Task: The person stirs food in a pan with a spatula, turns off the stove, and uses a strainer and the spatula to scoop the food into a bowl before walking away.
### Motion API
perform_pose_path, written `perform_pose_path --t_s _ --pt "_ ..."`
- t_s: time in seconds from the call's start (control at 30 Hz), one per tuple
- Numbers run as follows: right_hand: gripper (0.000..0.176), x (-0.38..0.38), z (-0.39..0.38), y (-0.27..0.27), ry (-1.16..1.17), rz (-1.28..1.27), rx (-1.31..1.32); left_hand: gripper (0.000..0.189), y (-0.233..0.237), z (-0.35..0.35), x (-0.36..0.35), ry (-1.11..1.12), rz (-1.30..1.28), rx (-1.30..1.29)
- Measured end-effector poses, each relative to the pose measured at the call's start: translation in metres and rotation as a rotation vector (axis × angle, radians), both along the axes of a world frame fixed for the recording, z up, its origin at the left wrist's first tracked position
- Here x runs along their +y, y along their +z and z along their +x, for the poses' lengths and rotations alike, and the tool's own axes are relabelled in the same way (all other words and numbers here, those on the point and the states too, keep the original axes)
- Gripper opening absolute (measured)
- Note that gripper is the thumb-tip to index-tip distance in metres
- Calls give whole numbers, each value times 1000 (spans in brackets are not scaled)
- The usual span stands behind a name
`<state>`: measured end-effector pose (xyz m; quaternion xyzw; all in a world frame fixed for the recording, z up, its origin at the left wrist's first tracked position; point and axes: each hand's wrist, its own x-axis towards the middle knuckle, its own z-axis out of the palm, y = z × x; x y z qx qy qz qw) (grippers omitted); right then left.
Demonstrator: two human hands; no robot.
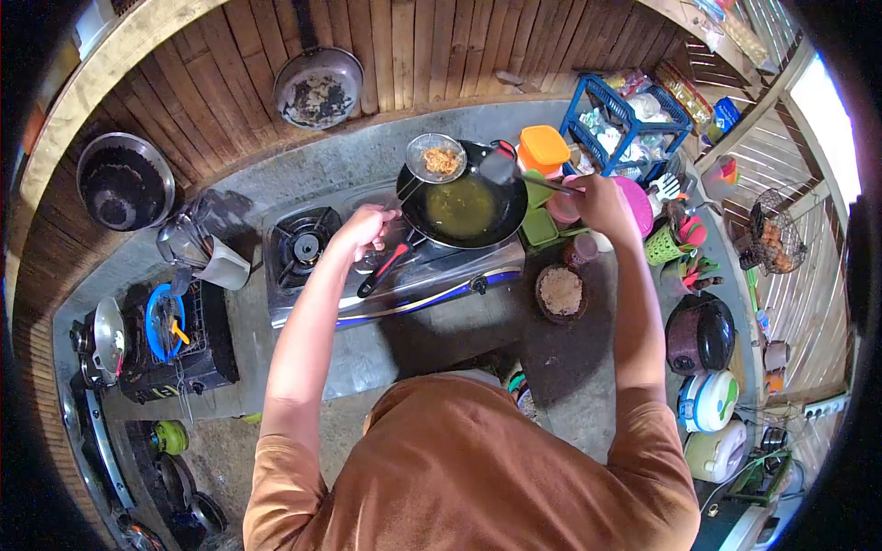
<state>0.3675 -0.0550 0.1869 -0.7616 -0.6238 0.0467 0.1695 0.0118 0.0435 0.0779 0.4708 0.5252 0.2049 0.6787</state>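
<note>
My left hand [369, 230] is closed round the handle of a wire-mesh strainer [423, 151], which is over the far left rim of a black wok. Golden-brown fried bits [442, 162] lie in its mesh. Yellowish oil [459, 204] covers the bottom of the wok [430, 231], which sits on the right side of the gas stove [358, 298]. In my right hand [603, 204] is the handle of a dark spatula [497, 166], its blade over the wok's right side. A red-and-black handle [390, 266] points toward me from the wok.
The left burner [308, 244] carries no pan. Right of the stove stand an orange-lidded container [544, 147], green containers [539, 226] and a bowl of pale crumbly food [561, 291]. A blue rack [634, 124] is behind them. A rice cooker [700, 332] stands far right.
</note>
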Motion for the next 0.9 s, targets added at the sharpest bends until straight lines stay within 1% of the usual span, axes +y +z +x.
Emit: perform_pose_path --t_s 0.07,0.13,0.2,0.23,0.3,0.33,0.4,0.53,0.6,0.63,0.7,0.73,0.8,0.87,0.9 --pt "25 7 16 -6 153 -23 -61 22 2 -2 1 -4 9 -1" --pt "26 16 24 -10 172 -45 -75 22 2 -5 2 -7 17 -3" --pt "22 27 30 -13 348 -81 -135 22 3 -6 2 -12 24 -32" --pt "22 33 35 -18 347 -80 -134 22 3 -5 1 -14 25 -31" --pt "19 47 40 -28 382 -92 -280 21 7 -5 0 -13 30 -22" --pt "19 55 42 -32 383 -92 -279 21 7 -6 -1 -12 30 -21" --pt "18 68 42 -36 425 -227 -631 22 6 -5 -2 -1 19 -34" --pt "25 84 46 -40 431 -299 -552 23 6 -4 -4 4 33 -31" --pt "25 89 47 -43 398 -435 -392 23 6 -5 -6 11 40 -45" --pt "25 90 48 -47 402 -434 -391 23 7 -6 -7 15 40 -44" --pt "24 87 46 -51 900 -407 -555 24 9 -6 -8 24 28 -56" --pt "24 83 44 -54 902 -407 -555 24 9 -7 -8 26 28 -57" --pt "23 59 18 -45 470 -504 -223 24 9 -9 -7 27 13 -63" --pt "21 57 19 -66 497 -463 -247 24 7 -10 -6 33 14 -69" --pt "19 58 21 -83 588 -343 -222 24 7 -11 -6 38 16 -73"
